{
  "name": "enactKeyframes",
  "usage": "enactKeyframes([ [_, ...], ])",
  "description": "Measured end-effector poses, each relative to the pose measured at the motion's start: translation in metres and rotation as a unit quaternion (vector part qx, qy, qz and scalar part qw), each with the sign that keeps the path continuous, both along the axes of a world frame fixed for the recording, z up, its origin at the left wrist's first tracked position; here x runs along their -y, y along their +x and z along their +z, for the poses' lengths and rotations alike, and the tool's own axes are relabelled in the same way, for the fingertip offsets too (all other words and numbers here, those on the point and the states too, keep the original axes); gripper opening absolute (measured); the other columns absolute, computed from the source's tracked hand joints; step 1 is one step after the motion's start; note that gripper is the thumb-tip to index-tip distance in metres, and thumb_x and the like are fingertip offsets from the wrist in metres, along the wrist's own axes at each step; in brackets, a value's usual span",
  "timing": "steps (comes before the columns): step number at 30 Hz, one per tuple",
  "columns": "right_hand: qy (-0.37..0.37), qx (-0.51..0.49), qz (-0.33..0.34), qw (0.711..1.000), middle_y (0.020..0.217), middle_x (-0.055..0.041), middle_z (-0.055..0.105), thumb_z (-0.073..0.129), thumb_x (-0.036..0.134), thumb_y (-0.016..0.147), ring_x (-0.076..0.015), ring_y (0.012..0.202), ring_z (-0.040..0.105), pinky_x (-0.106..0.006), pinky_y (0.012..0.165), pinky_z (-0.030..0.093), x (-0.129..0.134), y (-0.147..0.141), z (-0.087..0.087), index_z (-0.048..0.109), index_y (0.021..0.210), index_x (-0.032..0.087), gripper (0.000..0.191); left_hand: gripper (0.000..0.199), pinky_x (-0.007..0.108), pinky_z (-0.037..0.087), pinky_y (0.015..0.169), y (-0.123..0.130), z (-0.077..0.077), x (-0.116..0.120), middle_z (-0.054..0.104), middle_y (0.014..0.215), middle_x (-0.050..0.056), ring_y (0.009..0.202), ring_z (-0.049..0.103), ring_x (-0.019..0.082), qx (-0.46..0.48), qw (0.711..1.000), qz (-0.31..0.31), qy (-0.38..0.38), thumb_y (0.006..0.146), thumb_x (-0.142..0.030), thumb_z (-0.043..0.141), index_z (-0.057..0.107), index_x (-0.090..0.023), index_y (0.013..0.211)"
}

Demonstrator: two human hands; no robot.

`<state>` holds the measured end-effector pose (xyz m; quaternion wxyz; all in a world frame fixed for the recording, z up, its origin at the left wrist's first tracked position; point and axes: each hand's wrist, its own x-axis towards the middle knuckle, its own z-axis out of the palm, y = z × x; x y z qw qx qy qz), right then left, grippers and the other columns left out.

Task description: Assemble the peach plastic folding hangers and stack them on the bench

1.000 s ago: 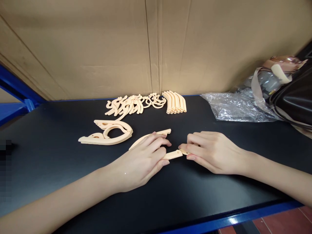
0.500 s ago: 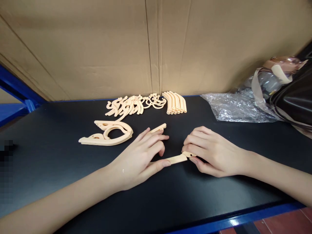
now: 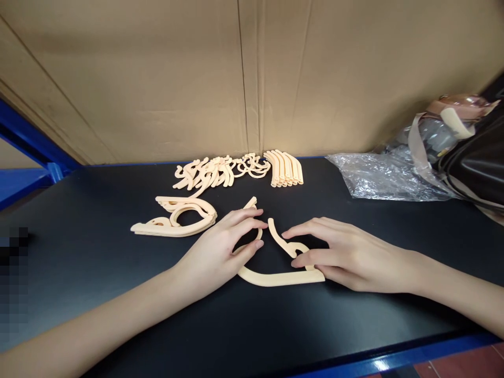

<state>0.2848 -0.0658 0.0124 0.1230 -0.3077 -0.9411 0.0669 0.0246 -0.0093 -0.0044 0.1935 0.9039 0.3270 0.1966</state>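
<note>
My left hand (image 3: pixel 220 244) rests over the left part of a cream curved frame (image 3: pixel 279 279), thumb and fingers bent around it and gripping its left side. My right hand (image 3: pixel 350 254) is at the frame's right end, fingers apart, touching a small hooked piece (image 3: pixel 281 240) that stands up inside the frame. Part of the frame is hidden under my left hand. To the left of my left hand lies a stack of joined cream pieces (image 3: pixel 192 228) with a round opening.
Behind are a loose pile of cream hook pieces (image 3: pixel 208 170), thin rings (image 3: pixel 255 167) and a neat stack of curved tubes (image 3: pixel 284 169). Crumpled clear plastic (image 3: pixel 378 176) and a dark bag (image 3: pixel 478 157) lie at the right. Cardboard (image 3: pixel 177 79) stands at the back.
The frame has turned so its long curved arm shows nearer the front. My right hand has opened its fingers, and the hooked piece now shows between my hands.
</note>
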Motion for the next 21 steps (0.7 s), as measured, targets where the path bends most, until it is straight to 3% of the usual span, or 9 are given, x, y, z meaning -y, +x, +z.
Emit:
enactKeyframes([
  [7, -0.052, -0.036, 0.04, 0.997, 0.116, -0.0071, 0.061, 0.042, 0.006, 0.089, -0.0181, 0.11, 0.051, -0.034, 0.093, 0.042, 0.0, -0.003, 0.003, 0.062, 0.1, 0.018, 0.026, 0.027, 0.038, 0.048, 0.094, 0.001, -0.002, 0.0, 0.053, 0.133, 0.004, 0.118, 0.053, 0.022, -0.016, 0.998, 0.018, 0.05, 0.093, -0.03, 0.049, 0.059, -0.026, 0.118],
  [11, -0.063, -0.07, 0.041, 0.995, 0.109, -0.0075, 0.064, 0.053, 0.018, 0.09, -0.0167, 0.105, 0.054, -0.032, 0.092, 0.043, 0.003, -0.007, 0.003, 0.06, 0.1, 0.015, 0.013, 0.024, 0.036, 0.051, 0.088, 0.002, -0.001, 0.001, 0.056, 0.13, 0.003, 0.113, 0.056, 0.022, -0.032, 0.995, 0.017, 0.09, 0.095, -0.031, 0.046, 0.066, -0.025, 0.107],
  [16, -0.089, -0.078, 0.049, 0.992, 0.108, -0.0081, 0.063, 0.065, 0.04, 0.083, -0.0181, 0.105, 0.055, -0.032, 0.092, 0.043, 0.008, -0.01, 0.003, 0.059, 0.106, 0.016, 0.034, 0.033, 0.036, 0.049, 0.092, 0.002, 0.002, 0.001, 0.058, 0.13, 0.001, 0.114, 0.056, 0.021, -0.037, 0.995, 0.031, 0.084, 0.098, -0.031, 0.036, 0.066, -0.025, 0.11],
  [21, -0.097, -0.068, 0.06, 0.991, 0.112, -0.0085, 0.062, 0.064, 0.037, 0.083, -0.0186, 0.109, 0.053, -0.032, 0.095, 0.042, 0.01, -0.011, 0.003, 0.059, 0.111, 0.015, 0.035, 0.038, 0.037, 0.046, 0.098, -0.002, 0.002, 0.001, 0.057, 0.132, 0.001, 0.12, 0.053, 0.021, -0.033, 0.997, 0.019, 0.073, 0.097, -0.028, 0.031, 0.063, -0.024, 0.117],
])
